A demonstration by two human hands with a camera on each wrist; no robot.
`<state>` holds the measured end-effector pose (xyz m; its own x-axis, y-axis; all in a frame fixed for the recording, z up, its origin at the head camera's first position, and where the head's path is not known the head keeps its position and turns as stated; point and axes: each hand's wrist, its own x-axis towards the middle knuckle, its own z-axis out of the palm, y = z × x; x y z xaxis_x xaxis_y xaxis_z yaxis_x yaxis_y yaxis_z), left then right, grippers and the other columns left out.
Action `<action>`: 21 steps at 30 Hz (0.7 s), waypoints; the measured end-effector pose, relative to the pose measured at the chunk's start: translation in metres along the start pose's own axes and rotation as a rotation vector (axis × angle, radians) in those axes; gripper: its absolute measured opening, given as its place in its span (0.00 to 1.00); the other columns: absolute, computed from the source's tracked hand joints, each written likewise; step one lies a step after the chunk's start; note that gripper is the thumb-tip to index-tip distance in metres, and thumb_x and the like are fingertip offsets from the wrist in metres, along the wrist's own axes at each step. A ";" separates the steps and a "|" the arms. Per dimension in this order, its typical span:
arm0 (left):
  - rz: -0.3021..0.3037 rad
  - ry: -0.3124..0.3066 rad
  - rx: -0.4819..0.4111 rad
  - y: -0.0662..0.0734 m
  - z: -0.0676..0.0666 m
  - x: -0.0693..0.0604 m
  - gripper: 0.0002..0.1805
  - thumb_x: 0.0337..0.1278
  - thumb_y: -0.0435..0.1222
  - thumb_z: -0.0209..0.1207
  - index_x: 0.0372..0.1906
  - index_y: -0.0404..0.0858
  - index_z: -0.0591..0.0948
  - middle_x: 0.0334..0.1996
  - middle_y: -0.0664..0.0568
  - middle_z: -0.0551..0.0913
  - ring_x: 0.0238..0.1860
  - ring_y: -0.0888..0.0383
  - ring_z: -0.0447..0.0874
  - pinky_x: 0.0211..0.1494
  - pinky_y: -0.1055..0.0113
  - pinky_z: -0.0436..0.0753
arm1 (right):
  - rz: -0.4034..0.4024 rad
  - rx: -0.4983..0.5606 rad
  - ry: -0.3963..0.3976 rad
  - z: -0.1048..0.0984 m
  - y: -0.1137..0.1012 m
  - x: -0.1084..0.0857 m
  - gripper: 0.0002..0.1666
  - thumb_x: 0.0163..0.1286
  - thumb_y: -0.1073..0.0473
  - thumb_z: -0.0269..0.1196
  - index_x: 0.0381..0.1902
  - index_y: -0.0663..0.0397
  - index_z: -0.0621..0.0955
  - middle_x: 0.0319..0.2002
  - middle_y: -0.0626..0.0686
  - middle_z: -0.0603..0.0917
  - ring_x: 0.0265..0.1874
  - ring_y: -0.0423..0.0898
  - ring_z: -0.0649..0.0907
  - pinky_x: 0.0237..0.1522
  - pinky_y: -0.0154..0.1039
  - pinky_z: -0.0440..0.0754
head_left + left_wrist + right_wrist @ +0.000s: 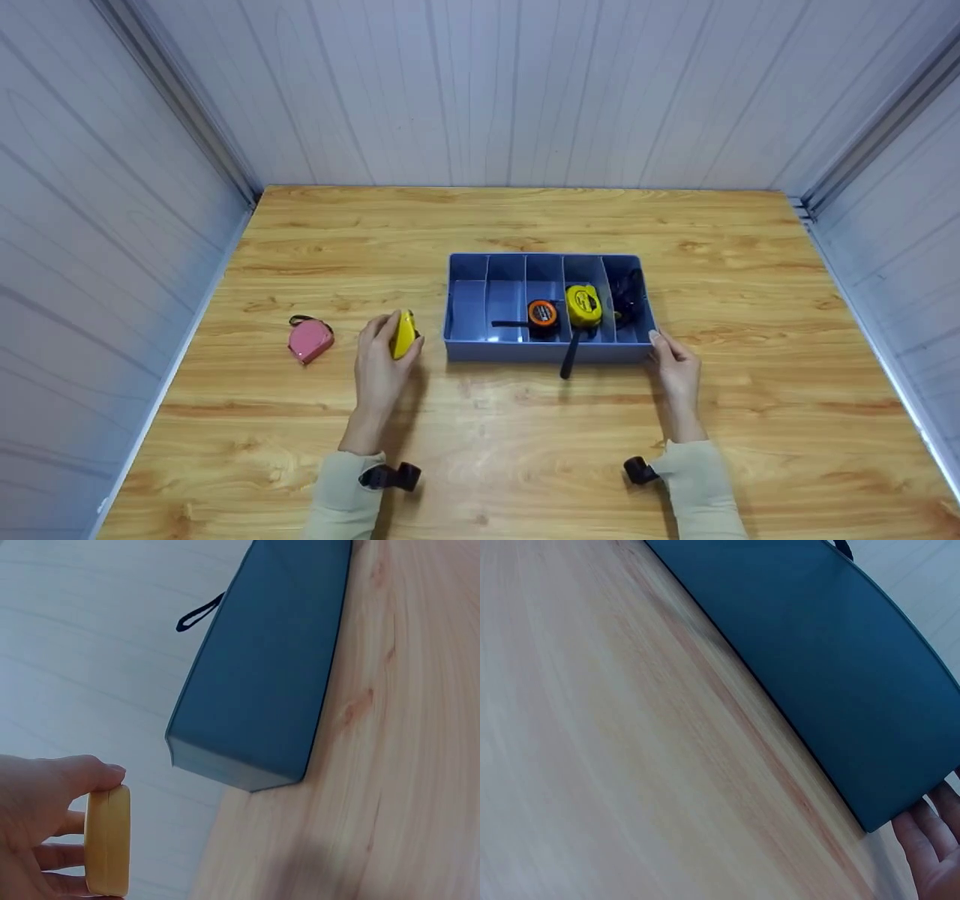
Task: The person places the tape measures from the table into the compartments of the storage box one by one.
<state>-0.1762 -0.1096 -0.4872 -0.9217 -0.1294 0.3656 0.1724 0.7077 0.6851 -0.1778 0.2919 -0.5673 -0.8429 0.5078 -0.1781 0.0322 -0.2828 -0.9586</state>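
Observation:
My left hand (379,367) grips a yellow tape measure (406,334) between thumb and fingers, left of the box and above the table. In the left wrist view the yellow tape measure (108,840) shows edge-on. My right hand (676,367) holds the near right corner of a blue-grey divided box (510,352), thumb at the rim and fingers along the side. Inside the box, an orange and black tape measure (542,313) and another yellow tape measure (583,304) lie in neighbouring compartments. The rightmost compartment holds a dark object (628,296), its kind unclear.
A pink tape measure (310,340) with a dark wrist strap lies on the wooden table (525,450), left of my left hand. From the second yellow tape measure a black strap (570,356) hangs over the box's front wall. Pale panels (480,90) enclose the back and sides.

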 end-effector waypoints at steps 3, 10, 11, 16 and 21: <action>0.001 -0.005 -0.012 0.004 0.004 0.001 0.27 0.43 0.37 0.65 0.51 0.29 0.75 0.47 0.40 0.73 0.49 0.46 0.69 0.52 0.56 0.71 | 0.034 0.022 0.027 -0.001 0.004 0.005 0.23 0.52 0.55 0.67 0.46 0.55 0.80 0.39 0.47 0.82 0.36 0.39 0.81 0.36 0.32 0.79; 0.009 -0.020 -0.026 0.014 0.013 0.004 0.27 0.44 0.37 0.65 0.52 0.29 0.75 0.48 0.41 0.73 0.50 0.48 0.68 0.51 0.58 0.72 | 0.017 0.026 0.045 -0.001 0.009 0.008 0.19 0.52 0.57 0.67 0.44 0.56 0.81 0.34 0.44 0.83 0.34 0.40 0.82 0.33 0.33 0.80; 0.009 -0.023 -0.029 0.016 0.014 0.004 0.27 0.43 0.37 0.65 0.52 0.29 0.75 0.48 0.41 0.73 0.50 0.48 0.69 0.51 0.58 0.72 | 0.012 0.020 0.046 -0.001 0.009 0.008 0.19 0.53 0.57 0.67 0.43 0.55 0.81 0.34 0.44 0.83 0.33 0.40 0.82 0.33 0.33 0.80; -0.006 -0.040 -0.042 0.024 0.021 0.007 0.27 0.44 0.37 0.65 0.52 0.30 0.75 0.48 0.42 0.73 0.50 0.49 0.69 0.52 0.59 0.72 | 0.015 0.000 0.046 -0.002 0.009 0.008 0.18 0.53 0.56 0.67 0.43 0.52 0.82 0.35 0.43 0.83 0.33 0.39 0.82 0.32 0.32 0.80; 0.010 -0.042 -0.051 0.032 0.027 0.009 0.27 0.44 0.38 0.65 0.51 0.30 0.75 0.48 0.43 0.73 0.50 0.50 0.69 0.51 0.60 0.73 | 0.009 -0.001 0.026 -0.001 0.008 0.007 0.17 0.54 0.57 0.66 0.43 0.53 0.82 0.37 0.44 0.83 0.34 0.38 0.82 0.33 0.31 0.79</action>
<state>-0.1883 -0.0699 -0.4791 -0.9335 -0.0928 0.3463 0.1979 0.6722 0.7135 -0.1830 0.2946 -0.5762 -0.8282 0.5264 -0.1925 0.0404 -0.2864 -0.9572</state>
